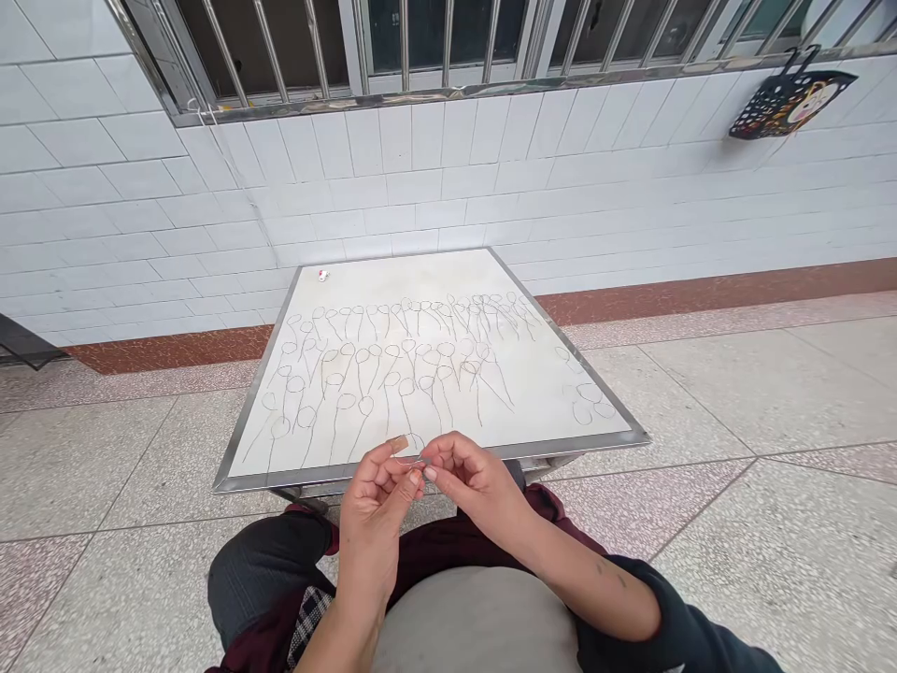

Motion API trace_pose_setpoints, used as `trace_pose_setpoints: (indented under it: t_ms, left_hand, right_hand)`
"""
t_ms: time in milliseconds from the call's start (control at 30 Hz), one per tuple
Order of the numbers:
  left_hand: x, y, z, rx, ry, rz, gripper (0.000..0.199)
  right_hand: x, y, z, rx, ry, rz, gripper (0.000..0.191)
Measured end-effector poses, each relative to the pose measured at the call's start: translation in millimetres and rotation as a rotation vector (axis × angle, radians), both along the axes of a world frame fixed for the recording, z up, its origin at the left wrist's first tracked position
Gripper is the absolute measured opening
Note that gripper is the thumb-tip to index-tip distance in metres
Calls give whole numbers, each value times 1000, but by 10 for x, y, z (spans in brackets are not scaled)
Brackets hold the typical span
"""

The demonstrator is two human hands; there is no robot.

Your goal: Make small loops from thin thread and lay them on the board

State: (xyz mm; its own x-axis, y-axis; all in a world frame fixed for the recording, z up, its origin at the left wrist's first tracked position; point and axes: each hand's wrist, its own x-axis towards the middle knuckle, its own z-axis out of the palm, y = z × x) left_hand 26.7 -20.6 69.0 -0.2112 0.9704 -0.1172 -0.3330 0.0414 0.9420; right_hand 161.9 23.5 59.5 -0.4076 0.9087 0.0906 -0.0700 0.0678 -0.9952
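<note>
Wall (pixel 392 210) ahead of the hands is white tile w/ a red-brown strip (pixel 623 304) at its foot; barred window (pixel 448 47) up top, dark patterned bag (pixel 789 103) hanging far up & to the right of the hands. Speckled floor (pixel 743 393) on both sides.

White tabletop (pixel 392 280) w/ a grey metal edge sits just beyond the hands, its far side by the wall. Lots of wire loops (pixel 343 402) lie on it, approx. 3-4 uneven rows, most w/ a round loop & a thin tail pointing back toward the person; a few rounder ones w/ little visible tail are off to the right. Small white-&-red item (pixel 323 276) at the tabletop's far L corner.

L hand (pixel 375 491): fingers curled, thumb & fingertips nearly closed on a thin wire piece (pixel 407 461); tan strip, prob. tape (pixel 398 444), on one finger. R hand (pixel 473 477): thumb & index pinched nearly shut on the same piece, other fingers bent in. Fingertips of both v. close together, held up in front of the torso by the tabletop's near edge. Piece is btwn them, mostly covered, so exact shape n/a. Dark sleeve (pixel 673 617) sits around the R elbow.
</note>
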Motion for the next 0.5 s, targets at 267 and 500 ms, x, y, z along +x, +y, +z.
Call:
trace_pose_setpoints:
  t_ms: [267,500]
  left_hand:
    - [-28,-7,-4,6,70,-27,33]
    - [-62,-20,10,-69,163,-220,31]
  right_hand:
    - [70,11,41,53,-21,-8,24]
    - [112,92,89,-23,-26,18,24]
